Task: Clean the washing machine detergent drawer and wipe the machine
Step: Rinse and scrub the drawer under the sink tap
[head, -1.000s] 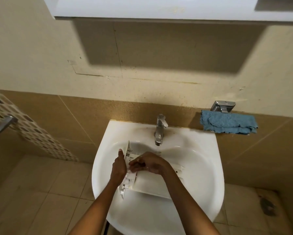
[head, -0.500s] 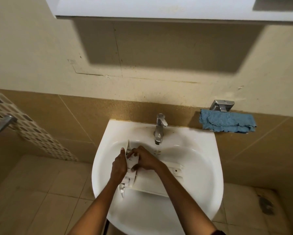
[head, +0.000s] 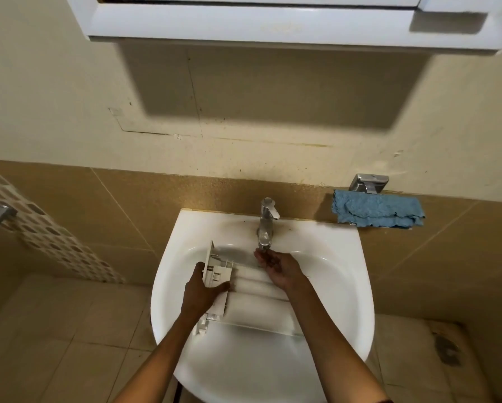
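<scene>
The white plastic detergent drawer [head: 255, 301] lies across the bowl of the white sink [head: 340, 289], its front panel standing up at the left. My left hand [head: 203, 292] grips that front end, thumb over the inner side. My right hand [head: 278, 266] is cupped palm up right under the spout of the chrome tap [head: 265, 225], above the drawer's far edge, and holds nothing. Whether water runs I cannot tell.
A folded blue cloth [head: 377, 212] lies on the tiled ledge right of the sink, below a chrome fitting [head: 367, 183]. A white cabinet [head: 273, 21] hangs overhead. A perforated white panel [head: 49, 234] leans at the left. Tiled floor surrounds the sink.
My right hand left the drawer's front compartment and moved up and right to under the tap spout. My left hand shifted lower on the drawer's front end.
</scene>
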